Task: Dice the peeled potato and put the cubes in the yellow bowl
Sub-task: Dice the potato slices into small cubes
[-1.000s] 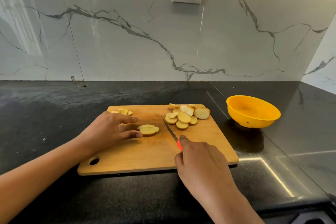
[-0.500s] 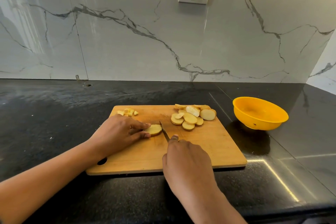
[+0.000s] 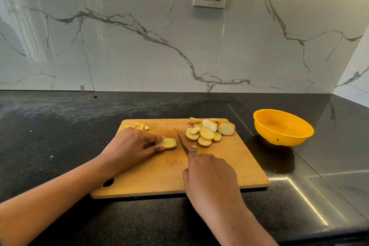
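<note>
The left hand (image 3: pixel 131 146) pinches what looks like two stacked potato slices (image 3: pixel 166 143) mid-way across the cutting board (image 3: pixel 219 170). The right hand (image 3: pixel 209 175) grips the knife (image 3: pixel 182 143), forefinger on the spine, blade just right of the stack. Tuck the left fingertips back and cut even strips, then across. Uncut slices (image 3: pixel 207 132) lie far right; the yellow bowl (image 3: pixel 282 126) stands right of the board.

Left hand (image 3: pixel 131 146) and right hand (image 3: pixel 209 173), both bare. Forearms (image 3: pixel 50 201) bare along their whole visible length. Short fingernails show on the fingers (image 3: pixel 192 151) over the middle of the cutting board (image 3: pixel 159 177).
</note>
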A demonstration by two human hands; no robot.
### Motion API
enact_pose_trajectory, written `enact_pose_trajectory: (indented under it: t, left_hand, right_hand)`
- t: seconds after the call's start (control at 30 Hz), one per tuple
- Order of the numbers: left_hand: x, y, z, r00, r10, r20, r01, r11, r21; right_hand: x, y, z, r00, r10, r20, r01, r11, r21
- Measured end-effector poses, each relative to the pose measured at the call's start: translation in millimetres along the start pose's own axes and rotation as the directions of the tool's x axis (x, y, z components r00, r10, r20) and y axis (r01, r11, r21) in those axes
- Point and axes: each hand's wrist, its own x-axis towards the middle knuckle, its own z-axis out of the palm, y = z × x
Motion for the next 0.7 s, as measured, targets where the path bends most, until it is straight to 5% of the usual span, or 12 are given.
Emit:
enact_pose_trajectory:
  t: [0.7]
  left_hand:
    - [-9.6, 1.8, -9.2, 0.996, -0.087, 0.035, 0.087, 0.996, 0.003]
  right_hand:
    - [-3.3, -2.1, 2.4, 1.000, -0.012, 0.004, 0.012, 1.000, -0.009]
